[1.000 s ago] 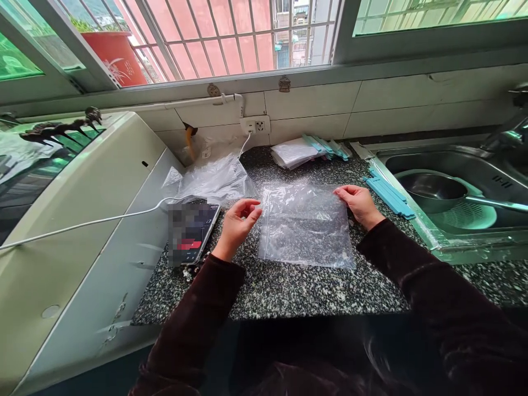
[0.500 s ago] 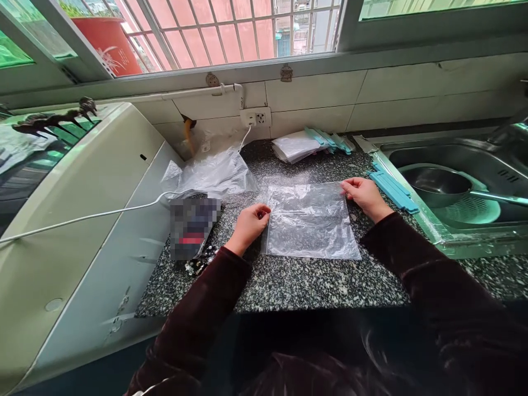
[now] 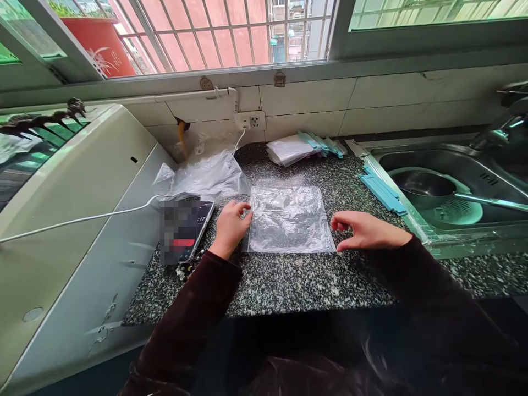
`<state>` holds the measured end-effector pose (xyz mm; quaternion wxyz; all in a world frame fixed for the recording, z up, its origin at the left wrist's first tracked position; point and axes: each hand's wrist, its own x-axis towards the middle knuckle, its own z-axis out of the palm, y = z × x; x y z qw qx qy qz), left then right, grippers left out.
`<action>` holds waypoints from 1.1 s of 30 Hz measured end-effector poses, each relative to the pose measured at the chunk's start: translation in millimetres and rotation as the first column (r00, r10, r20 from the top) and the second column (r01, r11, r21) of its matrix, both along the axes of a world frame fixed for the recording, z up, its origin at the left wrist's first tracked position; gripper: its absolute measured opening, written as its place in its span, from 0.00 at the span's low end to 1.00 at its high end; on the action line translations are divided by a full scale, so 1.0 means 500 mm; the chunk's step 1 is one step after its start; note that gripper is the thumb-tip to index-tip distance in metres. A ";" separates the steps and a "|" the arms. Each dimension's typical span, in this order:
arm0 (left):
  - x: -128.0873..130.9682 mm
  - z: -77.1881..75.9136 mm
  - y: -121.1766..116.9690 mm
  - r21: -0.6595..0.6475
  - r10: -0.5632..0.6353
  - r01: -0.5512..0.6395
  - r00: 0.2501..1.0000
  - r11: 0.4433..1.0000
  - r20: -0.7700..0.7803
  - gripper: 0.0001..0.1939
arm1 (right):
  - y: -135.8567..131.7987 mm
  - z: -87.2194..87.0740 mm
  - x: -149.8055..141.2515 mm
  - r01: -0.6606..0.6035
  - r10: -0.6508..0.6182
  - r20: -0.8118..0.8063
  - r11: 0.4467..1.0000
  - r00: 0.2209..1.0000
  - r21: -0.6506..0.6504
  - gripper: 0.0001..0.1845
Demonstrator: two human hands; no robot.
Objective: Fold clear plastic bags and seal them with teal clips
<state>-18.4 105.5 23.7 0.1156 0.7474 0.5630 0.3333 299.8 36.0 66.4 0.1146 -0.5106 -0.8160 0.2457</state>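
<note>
A clear plastic bag (image 3: 289,220) lies flat on the speckled dark countertop (image 3: 289,280). My left hand (image 3: 230,228) sits at the bag's left edge, its fingers curled and pinching that edge. Just off the bag's lower right corner hovers my right hand (image 3: 365,231), thumb and fingers apart in a loose curve and holding nothing. Dark sleeves cover both arms.
A phone (image 3: 183,231) on a white cable lies left of my left hand, with crumpled plastic (image 3: 206,176) behind it. A stack of bags (image 3: 289,149) lies by the wall and blue strips (image 3: 381,192) by the sink (image 3: 487,170), which holds a metal pan (image 3: 423,187) and green colander (image 3: 468,212). A white appliance (image 3: 82,220) fills the left.
My right hand let go of the bag's top right corner and came down to its lower right corner. The bag now lies flatter, with my left hand staying at its left edge.
</note>
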 end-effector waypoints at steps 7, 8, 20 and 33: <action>-0.006 -0.003 -0.096 0.085 -0.497 0.518 0.847 0.851 -0.188 0.15 | -0.051 -0.037 -0.029 -0.258 0.181 0.238 0.903 0.954 0.344 0.10; -0.006 -0.008 -0.104 0.077 -0.492 0.520 0.839 0.851 -0.234 0.16 | -0.054 -0.044 -0.033 -0.280 0.187 0.259 0.877 0.948 0.392 0.06; -0.003 -0.021 -0.092 0.257 -0.340 0.414 0.895 0.873 -0.288 0.08 | -0.054 -0.048 -0.037 -0.050 0.108 -0.046 0.746 0.993 0.665 0.08; -0.020 0.091 -0.079 0.581 -0.295 0.136 0.937 0.803 0.187 0.05 | -0.007 -0.050 -0.033 0.264 -0.068 -0.319 0.736 0.945 0.624 0.06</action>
